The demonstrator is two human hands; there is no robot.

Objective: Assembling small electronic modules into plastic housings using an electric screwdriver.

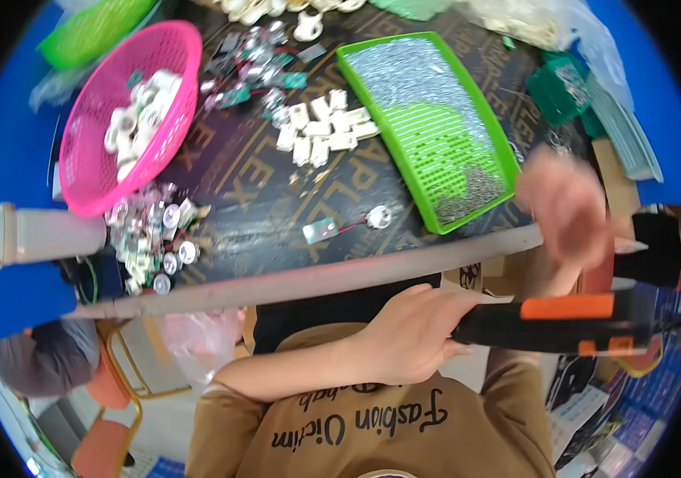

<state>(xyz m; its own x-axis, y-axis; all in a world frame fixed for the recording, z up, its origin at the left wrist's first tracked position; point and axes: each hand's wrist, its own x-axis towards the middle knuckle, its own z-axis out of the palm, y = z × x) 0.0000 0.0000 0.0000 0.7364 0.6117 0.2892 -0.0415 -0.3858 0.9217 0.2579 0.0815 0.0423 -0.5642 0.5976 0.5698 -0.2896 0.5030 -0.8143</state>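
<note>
My left hand is closed around one end of a black-and-orange handheld power tool, which lies level in front of my chest and points right. My right hand is smeared by motion over the table's right front edge, beside the green tray; its fingers cannot be made out. Small silvery metal pieces fill the tray's far part, and darker ones gather in its near corner. Left of the tray lies a small green circuit board, wired to a round clear-and-white part.
White plastic housings lie mid-table, with wired boards and clear lenses behind them. A pink basket holds white parts. Near it are a pile of lens assemblies and a whitish container. Dark-green containers stand far right.
</note>
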